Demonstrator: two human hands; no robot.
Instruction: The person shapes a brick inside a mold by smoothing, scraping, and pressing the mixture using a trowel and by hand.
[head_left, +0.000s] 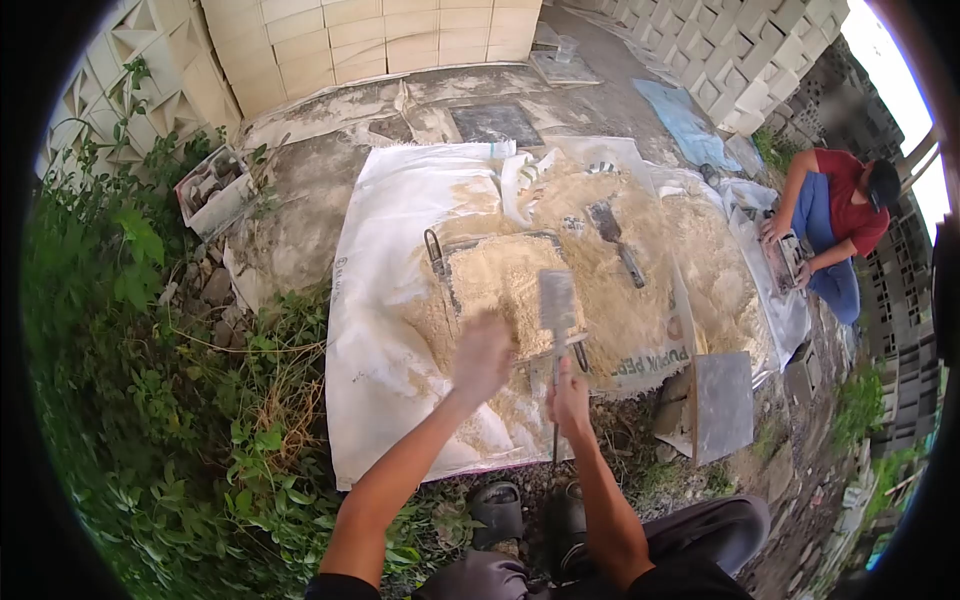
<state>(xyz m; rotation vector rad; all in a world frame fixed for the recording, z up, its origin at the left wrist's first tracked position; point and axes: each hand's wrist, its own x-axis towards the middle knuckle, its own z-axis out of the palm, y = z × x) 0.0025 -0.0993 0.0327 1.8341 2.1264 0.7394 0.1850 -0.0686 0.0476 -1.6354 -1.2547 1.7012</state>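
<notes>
A mould [450,275] with wire handles lies on white sacking, filled and heaped with pale sandy powder [495,275]. My left hand [483,358], dusted with powder and smeared by motion, is over the mould's near left part; its fingers cannot be made out. My right hand [570,400] is closed around a long tool with a flat grey blade, which looks like a trowel [557,300]. Its blade points away from me, over the right side of the mould. A second trowel [606,222] lies on the powder-covered sheet to the right.
White sacks [375,370] cover the ground. A grey board [723,407] leans at the near right. Further right, a person in a red shirt [852,205] handles another mould [785,262]. Plants [130,400] grow on the left, near a rubble-filled container [215,205]. Stacked pale blocks [380,40] stand behind.
</notes>
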